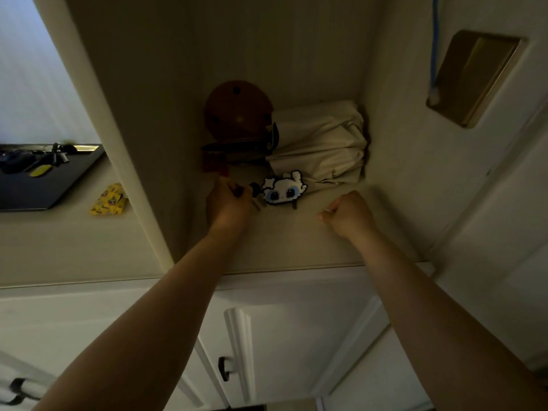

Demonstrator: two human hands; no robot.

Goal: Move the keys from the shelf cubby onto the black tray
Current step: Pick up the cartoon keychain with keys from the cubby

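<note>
Reaching into the cubby (pixel 296 232), left hand (pixel 226 200) clamped one keys bunch (pixel 278 189); right hand (pixel 350 213) fisted; one black tray (pixel 59 185) lay apart.

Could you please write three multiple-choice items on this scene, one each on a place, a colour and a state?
1. Where does the black tray lie?
A. left of the cubby divider
B. inside the cubby
C. on the cabinet door

2. What colour is the pixel-style charm on the keys?
A. red
B. white with blue eyes
C. green

3. How is the left hand?
A. flat and open
B. out of view
C. closed at the keys

Key: 1 A, it sits on the counter beyond the divider; 2 B, white body with blue eyes; 3 C, the fingers curl at the key end.
</note>
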